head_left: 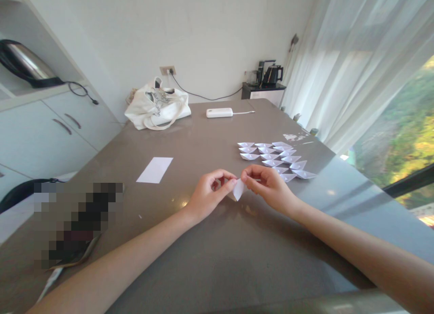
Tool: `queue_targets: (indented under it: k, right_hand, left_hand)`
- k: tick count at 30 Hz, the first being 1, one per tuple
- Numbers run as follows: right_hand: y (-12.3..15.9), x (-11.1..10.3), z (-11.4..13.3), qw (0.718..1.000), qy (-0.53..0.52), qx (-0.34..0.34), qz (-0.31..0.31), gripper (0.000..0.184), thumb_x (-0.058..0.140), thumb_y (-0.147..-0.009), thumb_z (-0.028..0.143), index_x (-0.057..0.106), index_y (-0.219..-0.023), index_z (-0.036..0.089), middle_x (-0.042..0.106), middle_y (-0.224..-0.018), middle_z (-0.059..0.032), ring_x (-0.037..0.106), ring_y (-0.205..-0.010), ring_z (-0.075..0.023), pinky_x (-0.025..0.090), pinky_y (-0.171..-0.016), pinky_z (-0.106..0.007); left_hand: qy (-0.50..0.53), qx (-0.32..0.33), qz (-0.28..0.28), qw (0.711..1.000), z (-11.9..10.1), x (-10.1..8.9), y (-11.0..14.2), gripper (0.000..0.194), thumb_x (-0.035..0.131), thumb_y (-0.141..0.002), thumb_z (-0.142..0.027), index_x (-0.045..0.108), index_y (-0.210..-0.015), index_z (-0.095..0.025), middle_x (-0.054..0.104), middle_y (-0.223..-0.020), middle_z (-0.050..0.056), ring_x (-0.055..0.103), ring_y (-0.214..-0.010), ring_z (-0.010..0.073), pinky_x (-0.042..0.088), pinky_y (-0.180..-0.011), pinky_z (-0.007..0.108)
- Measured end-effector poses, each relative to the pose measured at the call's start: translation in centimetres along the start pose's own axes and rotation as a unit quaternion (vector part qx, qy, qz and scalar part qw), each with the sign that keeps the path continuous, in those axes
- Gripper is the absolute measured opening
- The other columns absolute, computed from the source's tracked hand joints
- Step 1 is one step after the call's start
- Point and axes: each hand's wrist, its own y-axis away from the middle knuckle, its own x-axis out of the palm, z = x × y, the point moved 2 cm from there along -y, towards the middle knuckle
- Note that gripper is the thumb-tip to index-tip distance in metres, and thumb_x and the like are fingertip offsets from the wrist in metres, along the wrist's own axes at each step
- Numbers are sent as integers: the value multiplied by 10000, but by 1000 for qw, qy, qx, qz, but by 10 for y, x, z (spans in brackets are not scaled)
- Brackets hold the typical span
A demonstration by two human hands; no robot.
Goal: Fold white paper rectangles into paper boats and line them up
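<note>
Between my two hands is a small piece of folded white paper (239,190), its lower end narrowing to a point just above the table. My left hand (210,192) pinches its left side between thumb and fingers. On the right side, the thumb and fingers of my right hand (266,183) pinch it too. Beyond my right hand stand several folded white paper boats (270,156), set close together in rows. A flat stack or sheet of white paper (155,170) lies to the left of my left hand.
A white power bank (219,112) with a short cable and a white handbag (158,107) sit at the table's far end. Paper scraps (296,136) lie near the right edge. A blurred-out dark object (81,228) is at the left. Beyond the table stands a black kettle (272,74).
</note>
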Motion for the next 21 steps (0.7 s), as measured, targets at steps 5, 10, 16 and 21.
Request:
queue_targets:
  k: [5,10,16,21]
  right_hand:
    - [-4,-5,-2,997,-73,10,-6,280,567,-844,440,538,-765,173,492,-612,28,435,-527,-85,363,-498,-214]
    - [-4,-3,-9,964,-254,74,10,232,619,-816,404,506,-817,200,505,-668,32,495,-579,-88,392,-507,-193]
    - [-4,-3,-6,981,-178,70,32,180,607,-815,369,575,-872,201,559,-744,8,537,-661,-117,437,-595,-234]
    - [-4,-5,0,998,36,-30,43,218,630,-810,380,640,-806,162,603,-754,-15,518,-690,-126,400,-633,-242]
  left_hand:
    - [70,15,44,996,1,-4,-5,251,566,-839,-386,649,-853,-150,648,-834,44,590,-795,161,455,-708,247]
    - [95,28,69,993,7,-8,-7,242,660,-776,-359,646,-888,-145,647,-881,63,586,-812,167,455,-706,258]
    - [75,3,69,995,9,-8,-5,215,612,-813,-361,635,-818,-147,624,-772,25,559,-705,129,425,-649,228]
    - [43,-10,92,995,8,-8,-4,217,607,-816,-352,642,-821,-138,607,-731,15,537,-670,122,401,-623,223]
